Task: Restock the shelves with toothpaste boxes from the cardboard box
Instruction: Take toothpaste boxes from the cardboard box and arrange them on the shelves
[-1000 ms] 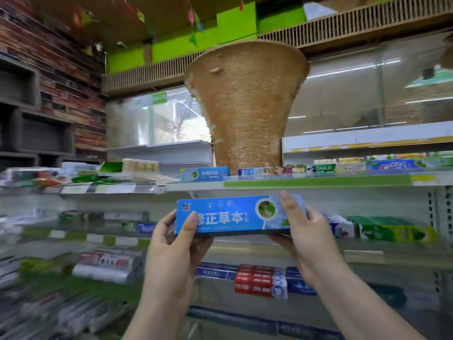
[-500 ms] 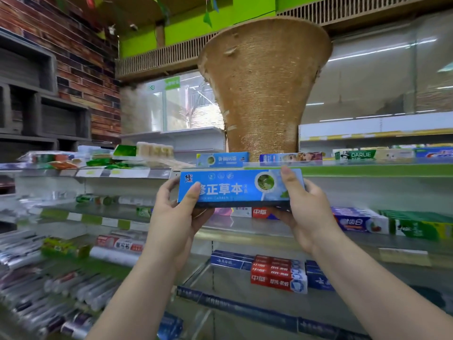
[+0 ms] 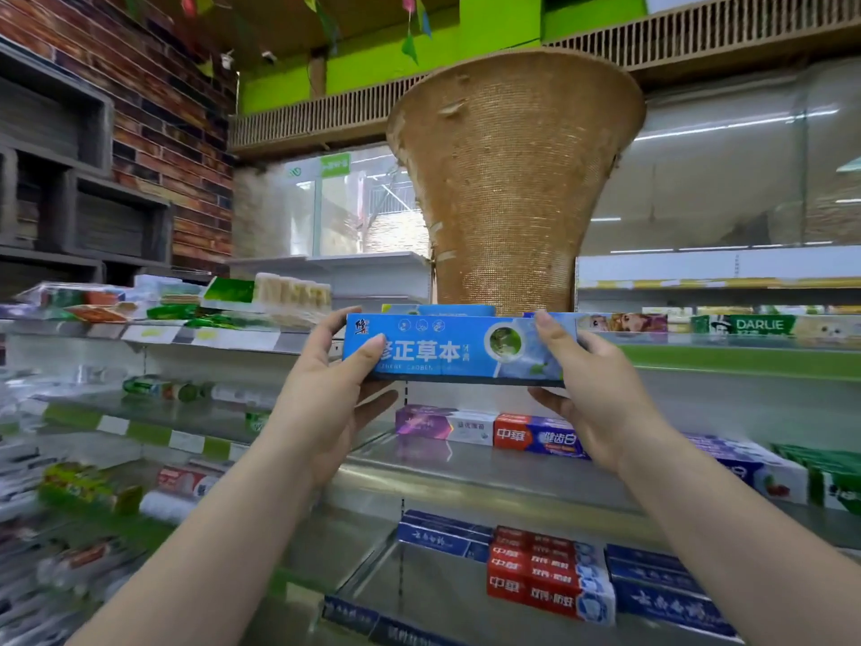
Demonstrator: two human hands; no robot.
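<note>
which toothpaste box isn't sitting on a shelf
The light blue box, gripped at its ends by the left hand and right hand; the rest lie on the shelves.

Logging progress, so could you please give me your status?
Grip: left hand and right hand on blue toothpaste box ends. Box level at top shelf edge. Second blue box behind it.

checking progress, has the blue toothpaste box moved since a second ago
Yes: the blue toothpaste box has risen from below the top shelf edge to level with it.
</note>
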